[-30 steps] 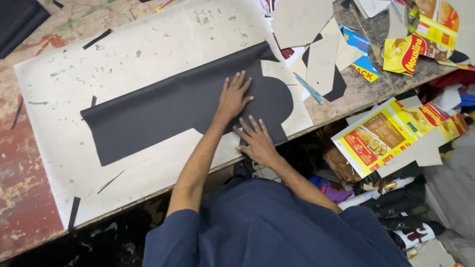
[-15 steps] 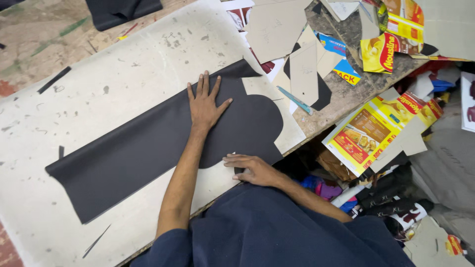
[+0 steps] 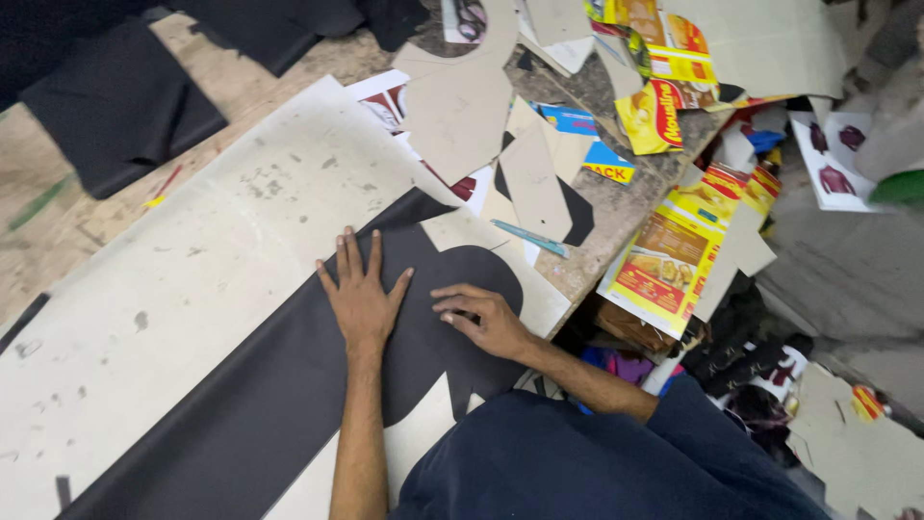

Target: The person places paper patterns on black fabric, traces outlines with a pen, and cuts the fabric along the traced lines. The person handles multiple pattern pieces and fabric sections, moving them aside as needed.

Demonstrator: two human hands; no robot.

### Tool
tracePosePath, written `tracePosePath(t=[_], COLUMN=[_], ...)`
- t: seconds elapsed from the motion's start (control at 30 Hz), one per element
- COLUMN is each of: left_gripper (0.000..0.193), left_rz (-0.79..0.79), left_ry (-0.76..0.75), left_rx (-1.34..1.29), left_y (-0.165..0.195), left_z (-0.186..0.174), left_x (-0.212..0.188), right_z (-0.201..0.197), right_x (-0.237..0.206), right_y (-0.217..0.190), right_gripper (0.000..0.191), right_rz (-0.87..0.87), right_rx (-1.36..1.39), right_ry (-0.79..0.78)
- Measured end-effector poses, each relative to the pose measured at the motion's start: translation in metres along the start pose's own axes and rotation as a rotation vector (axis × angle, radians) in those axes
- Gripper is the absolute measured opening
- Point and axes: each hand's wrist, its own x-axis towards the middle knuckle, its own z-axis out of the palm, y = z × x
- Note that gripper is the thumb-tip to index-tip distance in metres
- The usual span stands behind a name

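Pressing flat on the black fabric strip, the left hand is lying with fingers spread and grasping nothing, and the right hand is resting beside it with fingers half curled on the rounded end of the same piece, also holding nothing. The fabric is lying across the pale cutting board, from the lower left up to the table edge near the cardboard patterns (a blue pen-like tool is lying just past them). It seems the step in hand is smoothing and holding the cloth still; the next move is probably calling for steady pressure so the piece is not slipping.
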Motion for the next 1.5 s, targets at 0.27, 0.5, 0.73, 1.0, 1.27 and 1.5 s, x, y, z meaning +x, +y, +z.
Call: tracePosePath(t=[0.27, 0.5, 0.73, 1.0, 1.27, 1.5], left_gripper=[0.082, 0.082, 0.067, 0.07, 0.073, 0.055], left_rz=[0.009, 0.005, -0.024, -0.239, -0.371, -0.535], left_ry=[-0.014, -0.017, 0.043, -0.048, 0.17, -0.045], left_rx=[0.019, -0.001, -0.186, -1.635, -2.531, -1.942], left_y=[0.002, -0.003, -0.009, 0.021, -0.035, -0.032], left_z=[-0.001, 0.004, -0.002, -0.037, -0.053, -0.036], left_x=[0.002, 0.002, -0.004, -0.026, -0.059, -0.096], right_z=[-0.218, -0.331, -0.323, -0.125, -0.065, -0.058], right_x=[0.05, 0.043, 0.077, -0.01, -0.057, -0.063], right_y=[0.153, 0.207, 0.156, 0.02, 0.026, 0.056], right_gripper=[0.07, 0.046, 0.02, 0.038, 0.043, 0.047], right_rz=[0.3, 0.794, 0.286, 0.194, 0.779, 0.616], right_rx=[-0.715, 0.654, 1.127, 1.164, 0.704, 0.443], right_ry=[0.977, 1.265, 1.004, 0.165, -0.316, -0.354])
